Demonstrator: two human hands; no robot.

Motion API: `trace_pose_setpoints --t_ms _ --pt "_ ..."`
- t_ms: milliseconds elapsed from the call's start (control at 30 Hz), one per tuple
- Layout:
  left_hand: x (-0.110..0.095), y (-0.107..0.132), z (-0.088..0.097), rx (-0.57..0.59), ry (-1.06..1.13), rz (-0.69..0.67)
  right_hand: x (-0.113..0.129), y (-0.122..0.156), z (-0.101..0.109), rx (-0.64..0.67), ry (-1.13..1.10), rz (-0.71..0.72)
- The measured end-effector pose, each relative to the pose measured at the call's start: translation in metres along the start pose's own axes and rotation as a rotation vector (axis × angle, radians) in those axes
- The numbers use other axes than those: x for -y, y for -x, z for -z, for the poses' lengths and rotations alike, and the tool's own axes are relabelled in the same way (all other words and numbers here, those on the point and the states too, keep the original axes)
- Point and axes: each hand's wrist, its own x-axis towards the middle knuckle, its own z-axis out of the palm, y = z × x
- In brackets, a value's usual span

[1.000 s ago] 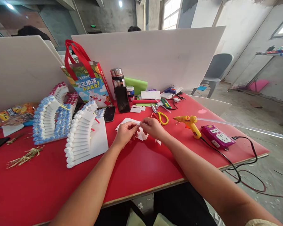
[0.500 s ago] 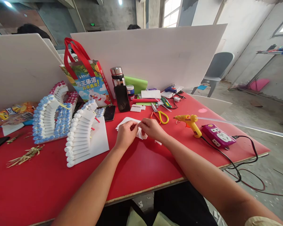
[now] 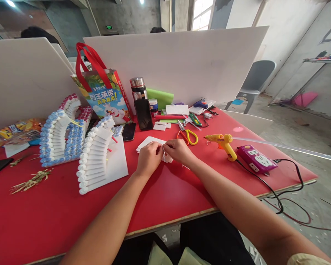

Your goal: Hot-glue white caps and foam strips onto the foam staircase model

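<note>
Reader: Landmark for all places?

Author: Pliers (image 3: 184, 129) with red and yellow handles, lying on the red table (image 3: 165, 198).

Reader: Where are the wearer's hands?

Author: On the near side of the pliers: the right hand (image 3: 179, 151) just below them, the left hand (image 3: 149, 157) farther to their left. The fingertips meet, and thumb and forefinger of each hand pinch a small white piece (image 3: 163, 148).

Reader: Its position and shape?

Author: Left of the pliers and slightly nearer the wearer; the fingers hide most of its outline. White sheets (image 3: 147, 141), also left of the pliers, show behind the hands.

Reader: What is right of the pliers?

Author: A yellow glue gun (image 3: 223, 142) with a long clear stick (image 3: 278, 146) at its rear; farther right, a purple power socket (image 3: 256, 159).

Reader: And farther left?

Author: First a dark phone (image 3: 128, 131), then a white fan-shaped model (image 3: 95, 160) with rolled ends, and beyond it a blue-and-white model (image 3: 55, 136).
</note>
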Motion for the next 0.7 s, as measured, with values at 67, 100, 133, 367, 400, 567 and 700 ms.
trace_pose_setpoints --t_ms 67,100,133,367,400,567,700 --pt "-0.0004 -0.0004 0.0013 0.021 -0.101 -0.075 -0.0002 0.0003 -0.0011 -0.019 0.021 0.026" --pt "-0.0006 -0.0008 0.0020 0.036 -0.140 -0.108 -0.0005 0.0004 -0.0012 -0.023 0.010 0.025" --pt "-0.0008 -0.0014 0.0028 0.052 -0.165 -0.137 -0.0009 0.0003 -0.0010 -0.024 -0.012 0.014" --pt "-0.0029 -0.0034 0.0064 0.033 0.189 -0.060 -0.0032 -0.0014 0.0025 -0.035 -0.167 -0.011" --pt "-0.0030 -0.0033 0.0064 0.023 0.260 -0.011 -0.0032 -0.0014 0.0024 -0.032 -0.177 0.001" --pt "-0.0021 -0.0040 0.0054 0.046 0.587 0.297 -0.0035 0.0000 0.0009 -0.042 -0.098 0.044" --pt "-0.0006 -0.0053 0.0046 0.071 0.685 0.391 -0.0040 0.0010 0.0004 -0.046 -0.043 0.090"
